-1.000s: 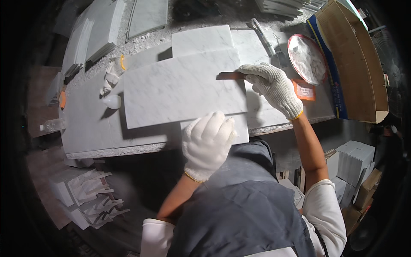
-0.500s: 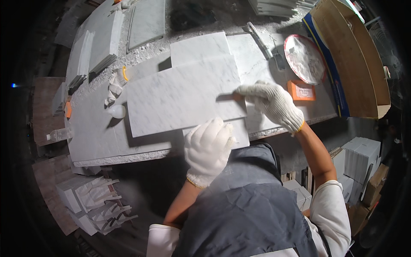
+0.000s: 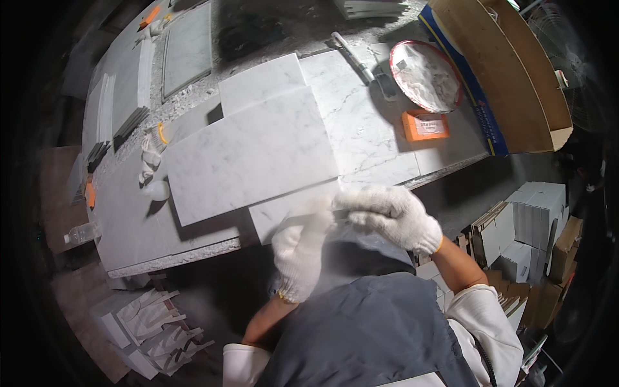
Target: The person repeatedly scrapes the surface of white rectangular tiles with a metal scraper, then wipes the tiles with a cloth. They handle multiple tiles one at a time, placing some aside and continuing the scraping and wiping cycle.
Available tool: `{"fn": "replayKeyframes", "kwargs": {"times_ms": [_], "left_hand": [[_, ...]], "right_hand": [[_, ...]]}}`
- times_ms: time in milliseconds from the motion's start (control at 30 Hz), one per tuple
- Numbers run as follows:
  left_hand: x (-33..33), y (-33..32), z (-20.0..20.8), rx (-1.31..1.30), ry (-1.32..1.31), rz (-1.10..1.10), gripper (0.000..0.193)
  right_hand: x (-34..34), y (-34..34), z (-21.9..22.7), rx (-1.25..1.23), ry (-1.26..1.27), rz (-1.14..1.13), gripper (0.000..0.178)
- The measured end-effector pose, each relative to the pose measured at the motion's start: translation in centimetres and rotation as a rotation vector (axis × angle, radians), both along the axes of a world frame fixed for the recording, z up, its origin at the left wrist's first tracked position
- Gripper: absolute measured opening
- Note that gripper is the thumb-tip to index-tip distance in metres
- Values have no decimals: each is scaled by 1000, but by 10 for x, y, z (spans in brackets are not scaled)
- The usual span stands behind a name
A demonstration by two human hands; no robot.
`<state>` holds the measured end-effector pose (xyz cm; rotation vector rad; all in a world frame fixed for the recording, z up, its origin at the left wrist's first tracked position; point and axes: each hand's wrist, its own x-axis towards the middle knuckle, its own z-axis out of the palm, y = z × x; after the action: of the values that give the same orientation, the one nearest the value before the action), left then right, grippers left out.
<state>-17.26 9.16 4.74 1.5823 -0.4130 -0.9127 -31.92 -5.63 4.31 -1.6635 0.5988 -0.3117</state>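
Both my hands wear white knit gloves and meet at the bench's near edge. My right hand (image 3: 396, 219) has its fingers pressed together, pointing left; a small dark thing shows by their tips, too hidden to name. Against those tips is my left hand (image 3: 300, 255), its fingers smeared by motion. Just beyond them lies a large white marble tile (image 3: 251, 155), tilted in my view. Another marble tile (image 3: 261, 84) shows past its far edge, and a marble piece (image 3: 263, 222) juts out from under its near edge, partly behind my left hand.
Right of the tiles are an orange box (image 3: 425, 126), a red-rimmed round tub (image 3: 425, 74) of white material, a brush-like tool (image 3: 354, 58) and a long cardboard box (image 3: 496, 71). Leftward lie a loose glove (image 3: 150, 155), a white bulb-shaped thing (image 3: 157, 190) and a bottle (image 3: 82, 233).
My right hand has left the large tile's right edge and come down toward my left hand. My left hand has turned and its fingers now meet the right's. The view has shifted slightly.
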Motion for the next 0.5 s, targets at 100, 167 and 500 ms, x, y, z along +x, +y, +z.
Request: {"fn": "replayKeyframes", "kwargs": {"times_ms": [100,167,500], "left_hand": [[6,10,-2,-99,78,25,28],[8,16,-3,-125,108,24,27],[6,29,-12,-96,65,-112,23]], "right_hand": [[-4,-42,2,-385,51,-201,37],[-2,-85,3,-1016,52,-296,38],[23,-158,-74,-1411,260,-330,48]]}}
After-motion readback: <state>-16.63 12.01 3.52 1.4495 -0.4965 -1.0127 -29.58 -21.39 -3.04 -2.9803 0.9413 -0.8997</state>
